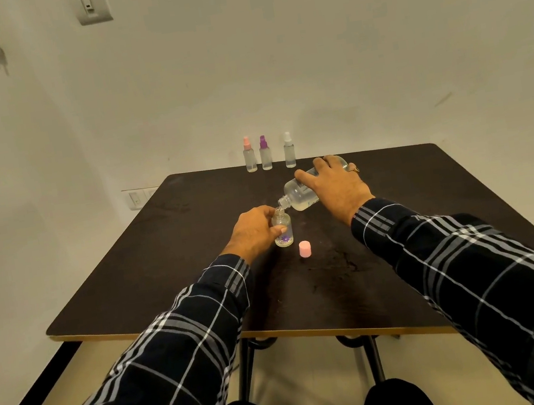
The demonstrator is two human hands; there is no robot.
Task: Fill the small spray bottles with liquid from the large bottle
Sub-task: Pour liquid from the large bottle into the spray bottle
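On a dark surface (pixel 169 251), the left hand (pixel 252 232) has its grip around a small clear open bottle (pixel 283 229); the right hand (pixel 335 185) clasps a large clear plastic bottle (pixel 296 196), tilted, mouth touching the small one's neck.

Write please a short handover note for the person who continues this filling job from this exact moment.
Left hand steadies the open small bottle, upright on the table.
Right hand tilts the large bottle, its mouth at the small bottle's neck.
Pink cap stands beside it, off.
Three capped spray bottles stand at the far edge; whether they are filled is not clear.
Left to do: finish this pour, put on its cap, check the other three.
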